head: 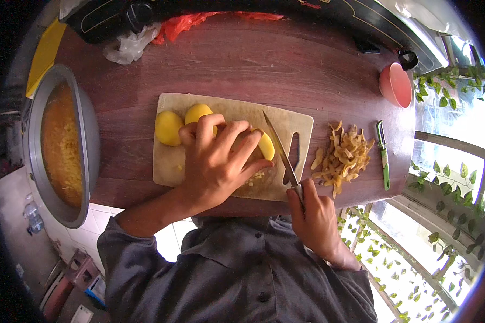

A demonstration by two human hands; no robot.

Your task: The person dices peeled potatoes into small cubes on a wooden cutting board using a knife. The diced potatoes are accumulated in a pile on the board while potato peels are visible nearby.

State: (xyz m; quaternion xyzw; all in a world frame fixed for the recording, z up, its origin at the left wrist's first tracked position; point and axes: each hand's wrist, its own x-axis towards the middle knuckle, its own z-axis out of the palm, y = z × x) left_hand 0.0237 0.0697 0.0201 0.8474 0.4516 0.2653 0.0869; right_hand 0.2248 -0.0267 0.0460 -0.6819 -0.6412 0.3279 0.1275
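A pale cutting board point(226, 105) lies on the table before me. My left hand point(220, 161) rests over its middle, fingertips and thumb around a peeled yellow potato piece point(266, 146) that the fingers partly cover. In my right hand point(317, 222) is the handle of a kitchen knife point(281, 149). Its blade slants over the board, just right of the potato piece and apart from it. One peeled potato point(169, 128) sits at the board's left side. Beside it another peeled potato point(198, 112) is partly hidden by my left fingers. Small potato bits point(258, 176) lie near my thumb.
Potato peels point(345, 155) are heaped right of the board, beside a green-handled peeler point(383, 157). A pink bowl point(396, 85) stands at the far right. On the left, a big grey basin point(89, 137) holds cut pieces in brownish liquid. A black stove point(234, 7) spans the back.
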